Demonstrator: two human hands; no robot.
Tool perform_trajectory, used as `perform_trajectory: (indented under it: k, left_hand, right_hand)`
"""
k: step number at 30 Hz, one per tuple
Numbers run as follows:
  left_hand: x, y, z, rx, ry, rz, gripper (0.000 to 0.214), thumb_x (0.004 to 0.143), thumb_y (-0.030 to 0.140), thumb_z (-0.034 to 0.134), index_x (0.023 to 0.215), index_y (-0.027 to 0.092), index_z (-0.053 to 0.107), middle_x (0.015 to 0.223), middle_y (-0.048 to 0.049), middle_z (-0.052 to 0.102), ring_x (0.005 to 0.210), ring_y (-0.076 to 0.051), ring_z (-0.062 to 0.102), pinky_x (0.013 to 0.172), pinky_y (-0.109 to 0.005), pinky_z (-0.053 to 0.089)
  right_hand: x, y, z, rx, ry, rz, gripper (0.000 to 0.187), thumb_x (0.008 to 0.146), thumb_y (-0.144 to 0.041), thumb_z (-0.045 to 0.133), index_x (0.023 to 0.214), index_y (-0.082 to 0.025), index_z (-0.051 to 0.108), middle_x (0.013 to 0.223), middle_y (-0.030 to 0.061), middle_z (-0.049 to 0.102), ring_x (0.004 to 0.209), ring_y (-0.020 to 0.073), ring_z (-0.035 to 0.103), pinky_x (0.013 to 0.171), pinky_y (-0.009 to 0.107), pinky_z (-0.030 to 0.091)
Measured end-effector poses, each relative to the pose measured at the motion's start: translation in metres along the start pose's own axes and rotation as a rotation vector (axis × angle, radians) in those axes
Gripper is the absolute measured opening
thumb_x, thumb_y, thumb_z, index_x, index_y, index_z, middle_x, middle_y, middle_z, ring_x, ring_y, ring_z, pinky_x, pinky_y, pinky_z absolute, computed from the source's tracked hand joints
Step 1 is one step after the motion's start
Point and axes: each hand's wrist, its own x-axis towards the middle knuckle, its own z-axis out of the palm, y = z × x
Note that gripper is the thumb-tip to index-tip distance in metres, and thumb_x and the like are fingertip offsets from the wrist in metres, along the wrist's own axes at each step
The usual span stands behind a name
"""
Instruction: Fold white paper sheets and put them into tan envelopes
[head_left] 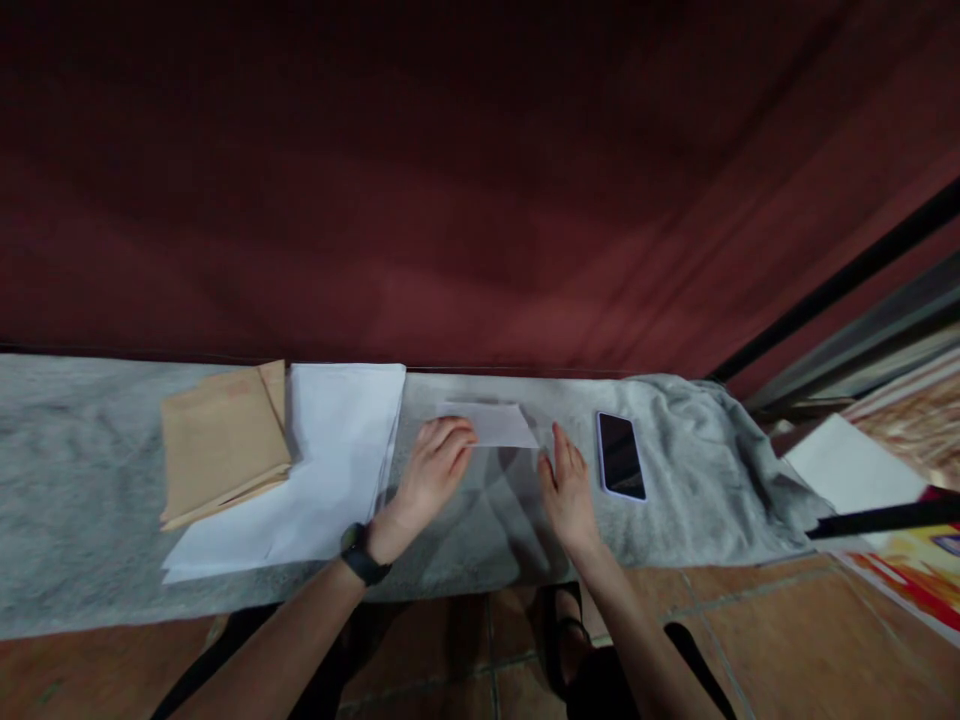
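Observation:
A folded piece of white paper [499,425] is held just over the grey cloth in the middle. My left hand [439,462] pinches its left end, fingers bent over the edge. At the paper's right end is my right hand [564,480], thumb and fingers apart; it is close to the corner, and whether it touches the paper I cannot tell. To the left lies a stack of white paper sheets [337,465], partly covered by brown paper envelopes [221,440]. Right of my right hand rests a phone [621,456] with a dark screen.
The grey cloth [697,470] covers a long narrow surface and bunches up at the right. Behind it rises a dark red wall [450,250]. A white sheet [851,475] and a colourful printed package [919,570] sit at the far right. Below is a tiled floor [787,630].

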Motion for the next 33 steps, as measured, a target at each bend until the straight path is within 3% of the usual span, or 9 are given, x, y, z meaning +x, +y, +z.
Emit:
perform_trajectory:
  k: [3, 7, 12, 15, 19, 25, 33]
  left_hand:
    - [-0.02, 0.002, 0.004, 0.009, -0.144, 0.096, 0.021, 0.096, 0.012, 0.046, 0.101, 0.022, 0.063, 0.12, -0.0061, 0.065, 0.12, -0.021, 0.058, 0.105, -0.04, 0.049]
    - [-0.044, 0.002, 0.014, 0.104, -0.341, 0.144, 0.036, 0.086, -0.002, 0.045, 0.105, 0.023, 0.061, 0.134, -0.0057, 0.062, 0.132, -0.02, 0.053, 0.116, -0.041, 0.042]
    - [-0.053, 0.006, 0.013, 0.139, -0.452, 0.145, 0.046, 0.079, -0.006, 0.042, 0.111, 0.022, 0.061, 0.136, -0.0062, 0.063, 0.133, -0.017, 0.054, 0.125, -0.043, 0.028]
    - [-0.055, 0.008, 0.012, 0.15, -0.448, 0.104, 0.045, 0.081, 0.004, 0.047, 0.121, 0.02, 0.06, 0.145, -0.0098, 0.057, 0.14, -0.018, 0.047, 0.125, -0.045, 0.025]
    - [-0.06, 0.008, 0.023, 0.241, -0.401, 0.103, 0.059, 0.092, 0.02, 0.044, 0.15, 0.012, 0.04, 0.158, -0.0153, 0.042, 0.149, -0.023, 0.034, 0.124, -0.047, 0.026]
    - [-0.072, 0.01, 0.041, 0.386, -0.33, 0.084, 0.056, 0.097, 0.025, 0.037, 0.15, 0.007, 0.04, 0.158, -0.0186, 0.041, 0.15, -0.027, 0.031, 0.124, -0.051, 0.023]
    - [-0.078, 0.005, 0.034, 0.439, -0.244, -0.087, 0.064, 0.1, 0.04, 0.037, 0.15, 0.001, 0.039, 0.156, -0.0232, 0.039, 0.149, -0.032, 0.033, 0.121, -0.05, 0.029]
  right_hand:
    - [0.004, 0.006, -0.003, 0.074, 0.012, 0.048, 0.053, 0.106, -0.038, 0.029, 0.154, -0.017, 0.036, 0.148, 0.015, 0.054, 0.137, 0.0262, 0.05, 0.113, 0.05, 0.04]
    - [0.001, 0.004, 0.003, 0.067, -0.052, -0.018, 0.05, 0.106, -0.034, 0.029, 0.151, -0.018, 0.043, 0.147, 0.0129, 0.056, 0.137, 0.0245, 0.051, 0.116, 0.051, 0.038]
    - [-0.008, -0.012, 0.013, -0.019, -0.136, -0.133, 0.05, 0.106, -0.031, 0.031, 0.153, -0.018, 0.04, 0.151, 0.0118, 0.052, 0.14, 0.0227, 0.048, 0.118, 0.049, 0.036]
    - [-0.015, -0.023, 0.02, -0.065, -0.228, -0.195, 0.051, 0.106, -0.034, 0.03, 0.154, -0.016, 0.039, 0.156, 0.0125, 0.045, 0.144, 0.0234, 0.042, 0.119, 0.048, 0.034]
    - [-0.027, -0.035, 0.03, -0.127, -0.299, -0.272, 0.053, 0.107, -0.037, 0.031, 0.155, -0.014, 0.036, 0.159, 0.0119, 0.04, 0.148, 0.0236, 0.035, 0.121, 0.048, 0.031]
    - [-0.038, -0.035, 0.041, -0.207, -0.21, -0.313, 0.056, 0.106, -0.035, 0.038, 0.158, -0.016, 0.03, 0.157, 0.0129, 0.042, 0.148, 0.0248, 0.036, 0.122, 0.048, 0.028]
    - [-0.039, -0.013, 0.035, -0.292, -0.175, -0.247, 0.06, 0.106, -0.039, 0.034, 0.159, -0.012, 0.026, 0.159, 0.0162, 0.038, 0.148, 0.0293, 0.035, 0.121, 0.052, 0.026]
